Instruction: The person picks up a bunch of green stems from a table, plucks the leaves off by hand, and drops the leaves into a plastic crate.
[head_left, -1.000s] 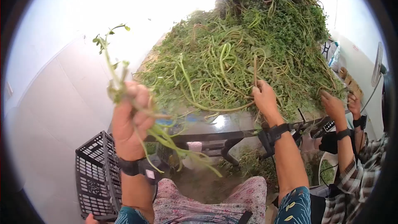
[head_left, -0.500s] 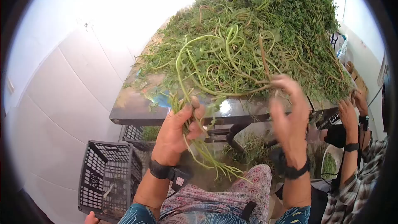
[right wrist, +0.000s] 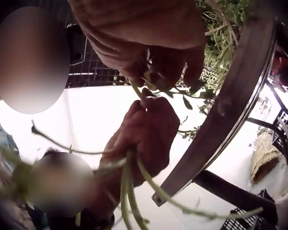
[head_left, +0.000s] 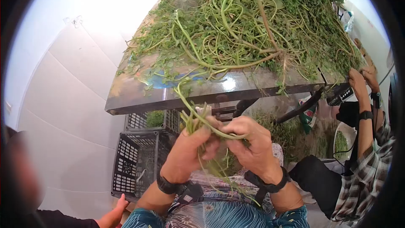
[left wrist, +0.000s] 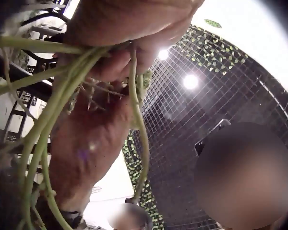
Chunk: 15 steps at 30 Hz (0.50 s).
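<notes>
Gripping a small bunch of green stems [head_left: 198,122] just below the front edge of the worktop [head_left: 139,101], the left hand [head_left: 190,152] is curling its fingers round the stalks, while the right hand [head_left: 251,147] is pinching the same stems from the other side, the two hands touching over the lap. Thin and slippery-looking, the stalks are likely snapping in the wrong place or sliding loose if the pinch is pulling sideways. One long stem is trailing up into the big heap of greens [head_left: 253,25], so a tug is risking dragging more off the edge. Room is tight: the black crates [head_left: 135,160] are standing close on the left, a second person's arms [head_left: 365,101] are working near on the right.
</notes>
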Each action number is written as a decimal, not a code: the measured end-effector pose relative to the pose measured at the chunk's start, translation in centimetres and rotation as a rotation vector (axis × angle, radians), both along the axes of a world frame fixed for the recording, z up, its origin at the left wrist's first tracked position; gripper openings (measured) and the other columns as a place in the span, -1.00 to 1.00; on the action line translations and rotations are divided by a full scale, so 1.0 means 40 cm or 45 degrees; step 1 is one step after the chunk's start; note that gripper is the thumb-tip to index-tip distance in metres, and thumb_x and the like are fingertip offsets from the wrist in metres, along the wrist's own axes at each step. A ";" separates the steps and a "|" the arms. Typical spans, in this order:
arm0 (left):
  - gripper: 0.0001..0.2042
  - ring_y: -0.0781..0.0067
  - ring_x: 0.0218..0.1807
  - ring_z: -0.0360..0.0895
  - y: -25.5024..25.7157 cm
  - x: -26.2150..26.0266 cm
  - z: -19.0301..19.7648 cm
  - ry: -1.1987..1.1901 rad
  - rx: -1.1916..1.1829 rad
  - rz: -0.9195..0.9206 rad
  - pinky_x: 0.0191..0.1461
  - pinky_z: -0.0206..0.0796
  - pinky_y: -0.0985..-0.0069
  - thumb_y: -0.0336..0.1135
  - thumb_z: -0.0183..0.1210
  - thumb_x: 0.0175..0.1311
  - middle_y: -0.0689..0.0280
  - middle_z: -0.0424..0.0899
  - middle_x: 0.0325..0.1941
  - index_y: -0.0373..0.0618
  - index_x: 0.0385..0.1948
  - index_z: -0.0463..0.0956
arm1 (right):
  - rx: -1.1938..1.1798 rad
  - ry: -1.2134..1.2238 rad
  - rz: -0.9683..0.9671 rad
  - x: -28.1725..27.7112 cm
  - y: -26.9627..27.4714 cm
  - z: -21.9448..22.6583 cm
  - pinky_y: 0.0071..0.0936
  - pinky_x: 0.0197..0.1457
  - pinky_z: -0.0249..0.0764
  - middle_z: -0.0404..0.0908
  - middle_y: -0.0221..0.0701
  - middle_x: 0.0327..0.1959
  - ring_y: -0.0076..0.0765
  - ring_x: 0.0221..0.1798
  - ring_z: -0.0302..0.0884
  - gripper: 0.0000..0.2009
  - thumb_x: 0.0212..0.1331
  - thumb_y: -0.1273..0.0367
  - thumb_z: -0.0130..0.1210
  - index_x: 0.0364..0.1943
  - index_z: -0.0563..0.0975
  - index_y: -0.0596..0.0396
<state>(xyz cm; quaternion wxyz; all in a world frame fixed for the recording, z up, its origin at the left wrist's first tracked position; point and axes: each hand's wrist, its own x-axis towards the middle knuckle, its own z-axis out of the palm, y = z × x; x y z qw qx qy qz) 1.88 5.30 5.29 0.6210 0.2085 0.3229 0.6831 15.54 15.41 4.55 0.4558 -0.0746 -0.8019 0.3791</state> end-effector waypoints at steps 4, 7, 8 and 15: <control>-0.84 0.74 -0.51 0.33 -0.029 0.003 0.010 0.795 -0.157 -0.342 -0.58 0.08 0.72 -0.34 0.02 0.13 0.39 0.48 -0.55 -0.15 -0.31 0.48 | -0.422 -0.002 0.056 0.033 -0.007 0.010 -0.50 -0.33 0.40 0.55 -0.30 -0.40 -0.34 -0.41 0.50 -0.80 -0.01 0.50 0.09 -0.25 0.44 0.16; -0.88 0.67 -0.53 0.42 -0.064 0.002 0.036 1.062 -0.024 -0.304 -0.48 0.23 0.72 -0.50 0.08 -0.04 0.32 0.55 -0.54 -0.23 -0.45 0.56 | -0.800 -0.043 0.147 0.064 0.002 0.009 -0.51 -0.34 0.40 0.54 -0.33 -0.44 -0.44 -0.44 0.48 -0.86 0.10 0.45 0.01 -0.27 0.42 0.16; -0.88 0.64 -0.54 0.43 -0.075 -0.001 0.044 1.159 0.149 -0.238 -0.45 0.25 0.72 -0.53 0.10 -0.06 0.30 0.57 -0.51 -0.24 -0.46 0.57 | -0.894 -0.043 0.190 0.072 0.004 0.007 -0.51 -0.34 0.41 0.54 -0.34 -0.46 -0.46 -0.45 0.48 -0.88 0.13 0.43 -0.01 -0.27 0.41 0.16; -0.75 0.43 -0.40 0.51 -0.007 0.040 0.108 1.965 0.317 0.386 -0.34 0.33 0.58 -0.53 0.23 -0.19 0.23 0.55 -0.37 -0.25 -0.36 0.54 | -0.285 -0.475 0.362 0.050 -0.014 0.020 -0.31 -0.42 0.36 0.46 -0.09 -0.53 0.04 -0.44 0.46 -0.81 0.00 0.45 0.01 -0.27 0.39 0.20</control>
